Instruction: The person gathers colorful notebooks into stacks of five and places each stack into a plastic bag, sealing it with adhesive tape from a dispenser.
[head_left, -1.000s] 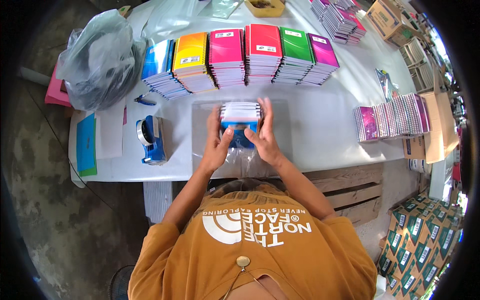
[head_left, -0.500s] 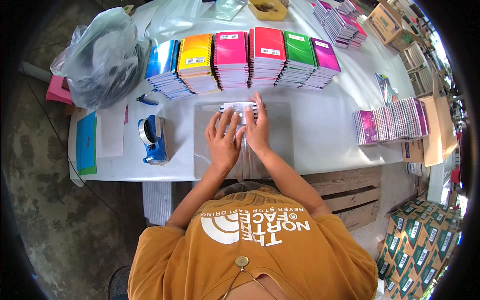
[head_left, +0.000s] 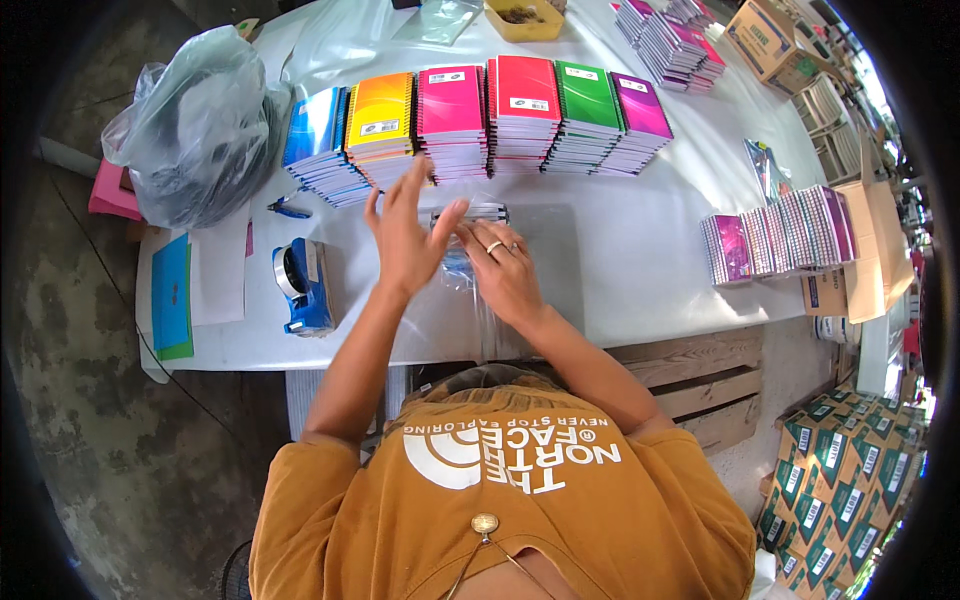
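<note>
Bench (head_left: 640, 260) surface is white and carries all items. At far left lies a grey plastic bag (head_left: 195, 125); below it sits a blue tape dispenser (head_left: 303, 287). Along the rear edge stands a row of spiral notebook stacks (head_left: 480, 115) in blue, orange, pink, red, green and purple.

Left hand (head_left: 405, 240) is raised just above the bench centre, palm open, fingers (head_left: 410, 185) spread apart and gripping nothing. Immediately to its right lies the clear plastic sleeve (head_left: 470, 235) holding a small stack of notebooks. The sleeve is transparent and glossy; the stack's white page edges show through at the far end, and the loose film trails toward the person. It lies flat on the bench, in front of the coloured row.

Right hand (head_left: 505, 270) rests on the near part of the sleeve, fingers extended and pressed flat on the film, not clamped around it.

At far right, upright purple notebooks (head_left: 780, 240) stand beside a cardboard box (head_left: 870, 250).
</note>
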